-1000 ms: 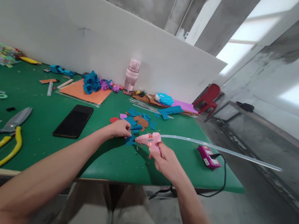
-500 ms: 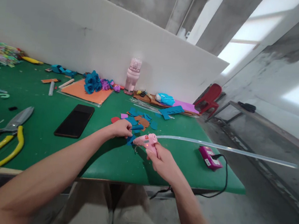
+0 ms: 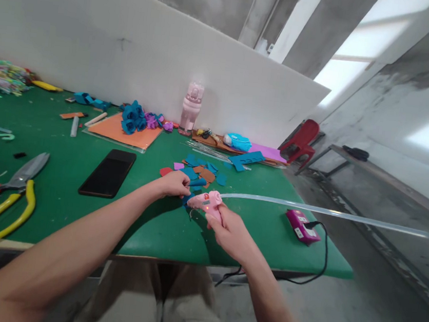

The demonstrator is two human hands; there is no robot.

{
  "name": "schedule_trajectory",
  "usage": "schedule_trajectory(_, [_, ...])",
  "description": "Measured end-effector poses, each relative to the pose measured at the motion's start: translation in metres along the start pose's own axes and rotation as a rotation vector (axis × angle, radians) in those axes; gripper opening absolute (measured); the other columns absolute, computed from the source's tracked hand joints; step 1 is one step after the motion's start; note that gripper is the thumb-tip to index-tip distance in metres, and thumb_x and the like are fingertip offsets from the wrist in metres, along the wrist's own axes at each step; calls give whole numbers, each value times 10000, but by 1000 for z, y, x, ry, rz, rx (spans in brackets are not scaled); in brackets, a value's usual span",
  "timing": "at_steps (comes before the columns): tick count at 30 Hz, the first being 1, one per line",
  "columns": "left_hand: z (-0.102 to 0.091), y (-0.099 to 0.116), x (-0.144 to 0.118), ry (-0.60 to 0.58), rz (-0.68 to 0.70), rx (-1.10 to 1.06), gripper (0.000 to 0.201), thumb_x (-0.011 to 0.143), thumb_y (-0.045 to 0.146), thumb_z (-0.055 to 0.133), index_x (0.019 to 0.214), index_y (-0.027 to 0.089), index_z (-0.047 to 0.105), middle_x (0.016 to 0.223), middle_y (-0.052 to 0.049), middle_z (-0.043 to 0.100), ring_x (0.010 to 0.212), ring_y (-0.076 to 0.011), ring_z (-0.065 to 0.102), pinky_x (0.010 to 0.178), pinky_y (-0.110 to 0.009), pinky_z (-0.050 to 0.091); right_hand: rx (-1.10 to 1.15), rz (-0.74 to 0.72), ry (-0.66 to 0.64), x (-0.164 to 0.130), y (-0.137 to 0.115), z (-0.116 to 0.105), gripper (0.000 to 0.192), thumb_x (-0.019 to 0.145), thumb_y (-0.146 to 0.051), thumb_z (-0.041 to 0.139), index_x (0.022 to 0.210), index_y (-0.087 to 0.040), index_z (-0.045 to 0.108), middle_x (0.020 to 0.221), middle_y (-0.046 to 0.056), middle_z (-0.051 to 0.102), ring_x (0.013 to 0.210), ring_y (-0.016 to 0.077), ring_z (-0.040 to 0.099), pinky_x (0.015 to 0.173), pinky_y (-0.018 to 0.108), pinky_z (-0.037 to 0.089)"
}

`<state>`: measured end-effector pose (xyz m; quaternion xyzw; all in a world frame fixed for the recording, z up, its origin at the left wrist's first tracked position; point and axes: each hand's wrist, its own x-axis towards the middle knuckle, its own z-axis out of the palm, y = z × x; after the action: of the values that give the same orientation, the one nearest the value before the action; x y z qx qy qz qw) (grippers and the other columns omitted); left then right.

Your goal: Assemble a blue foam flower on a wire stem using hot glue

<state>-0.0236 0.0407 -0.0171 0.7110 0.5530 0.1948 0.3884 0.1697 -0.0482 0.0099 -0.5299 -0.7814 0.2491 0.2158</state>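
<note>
My right hand is wrapped round the handle of a pink hot glue gun. A long clear glue stick runs out of its back to the right. Pinched in the fingers of my left hand is a blue paper piece, rolled at its upper part. The gun's nozzle meets the lower blue part beside my left fingertips; whether it touches is hidden. Just beyond my hands lie loose cut pieces of blue, brown, red and pink paper.
Left of my arm lie a black phone and red-and-yellow-handled scissors. Blue paper flowers rest on orange sheets. Behind stands a pink bottle. A purple power box with a black cord sits at the right edge.
The glue gun in my right hand has shifted slightly left, its nozzle now closer to my left fingertips and over more of the blue paper. My left hand has stayed in place.
</note>
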Motion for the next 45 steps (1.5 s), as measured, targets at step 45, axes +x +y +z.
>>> schedule_trajectory(45, [0,-2,0,-6,-6,6,106,547,187,517,479,160,441,428,36,499,455,-90,456,422,-184,290,42,63,-1,-5,12,-14,232,823,-366,392,800,-183,533,599,-2,535,510,118,468,486,223,333])
